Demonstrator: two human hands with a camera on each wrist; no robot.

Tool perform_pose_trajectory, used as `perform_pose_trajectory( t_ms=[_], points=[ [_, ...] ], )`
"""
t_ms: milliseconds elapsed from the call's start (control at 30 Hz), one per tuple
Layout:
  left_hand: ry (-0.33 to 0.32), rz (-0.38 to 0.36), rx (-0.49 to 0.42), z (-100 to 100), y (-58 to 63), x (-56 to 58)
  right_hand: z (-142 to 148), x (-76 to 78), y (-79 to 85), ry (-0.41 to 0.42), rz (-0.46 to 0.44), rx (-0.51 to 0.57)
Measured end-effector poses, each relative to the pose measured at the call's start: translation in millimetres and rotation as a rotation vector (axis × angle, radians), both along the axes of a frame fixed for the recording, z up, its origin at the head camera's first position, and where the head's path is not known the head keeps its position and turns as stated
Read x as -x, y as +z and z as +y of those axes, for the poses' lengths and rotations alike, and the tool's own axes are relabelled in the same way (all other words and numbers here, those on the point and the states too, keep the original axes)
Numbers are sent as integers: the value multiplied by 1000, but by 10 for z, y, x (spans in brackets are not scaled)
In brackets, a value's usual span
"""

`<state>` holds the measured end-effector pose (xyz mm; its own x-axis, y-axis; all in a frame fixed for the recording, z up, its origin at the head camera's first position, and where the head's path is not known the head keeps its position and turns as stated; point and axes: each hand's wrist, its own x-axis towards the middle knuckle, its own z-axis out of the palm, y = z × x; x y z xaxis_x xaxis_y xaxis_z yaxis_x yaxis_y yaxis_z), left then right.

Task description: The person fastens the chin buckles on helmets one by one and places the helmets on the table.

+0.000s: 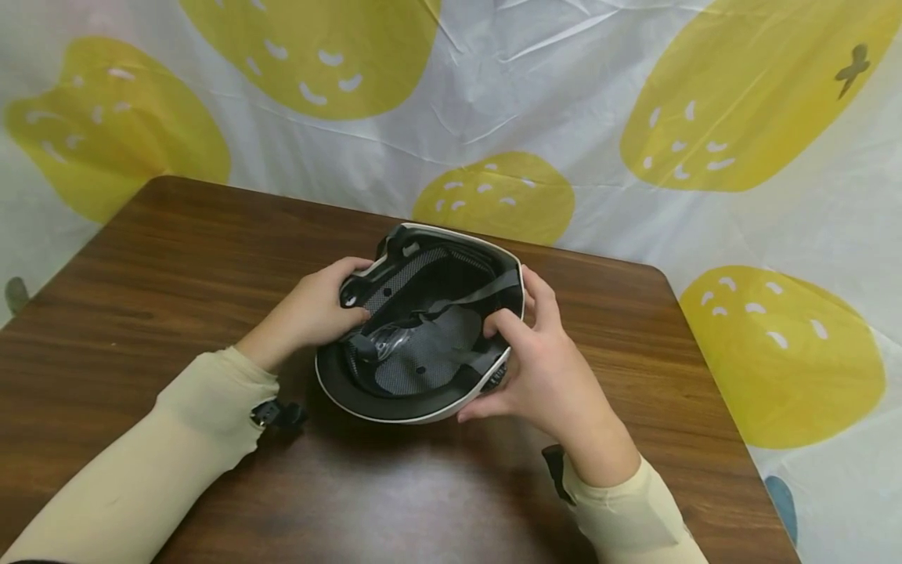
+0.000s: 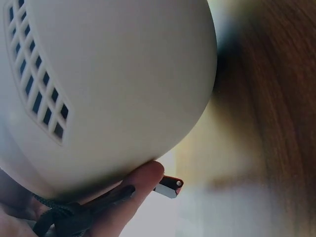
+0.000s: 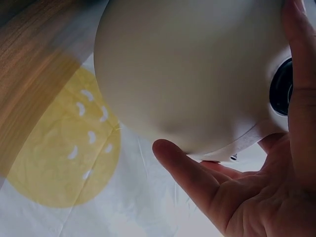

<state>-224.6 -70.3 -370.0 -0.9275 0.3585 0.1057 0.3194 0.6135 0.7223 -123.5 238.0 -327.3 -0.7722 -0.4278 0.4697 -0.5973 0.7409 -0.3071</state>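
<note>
A helmet [image 1: 423, 376] is held upside down over the table, its dark padded inside facing up and its pale rim around the edge. My left hand [image 1: 320, 305] grips the rim on the left, thumb inside. On the right, my right hand [image 1: 550, 368] holds the other side, thumb over the rim and fingers spread along the outside. Straps [image 1: 486, 291] and a clear plastic piece [image 1: 392, 342] lie within the shell. The left wrist view shows the smooth pale shell [image 2: 138, 74] with a lattice vent [image 2: 37, 84]; a dark round fitting [image 3: 282, 88] appears in the right wrist view.
The brown wooden table [image 1: 141, 313] has rounded far corners. Behind it hangs a white cloth [image 1: 338, 157] printed with yellow shapes. Dark wrist-worn devices sit at both cuffs, including one [image 1: 278, 415] beside the left sleeve.
</note>
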Motion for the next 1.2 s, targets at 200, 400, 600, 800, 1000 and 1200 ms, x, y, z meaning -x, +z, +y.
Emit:
perform_pose_trajectory(
  t_ms=[200,400,600,800,1000,1200],
  points=[
    [2,10,-1,3,34,-31,11,5,5,-7,-5,-12],
    [10,2,7,9,61,-58,18,17,4,-5,-10,-16],
    [12,-9,25,16,86,-67,25,31,6,-8,-26,-15],
    [17,-6,39,21,112,-84,29,43,2,-20,-37,-24],
    [22,-8,59,41,144,-139,54,36,4,-24,-62,-20],
    [33,-1,85,56,170,-190,91,38,-2,-18,-70,-20]
  ],
)
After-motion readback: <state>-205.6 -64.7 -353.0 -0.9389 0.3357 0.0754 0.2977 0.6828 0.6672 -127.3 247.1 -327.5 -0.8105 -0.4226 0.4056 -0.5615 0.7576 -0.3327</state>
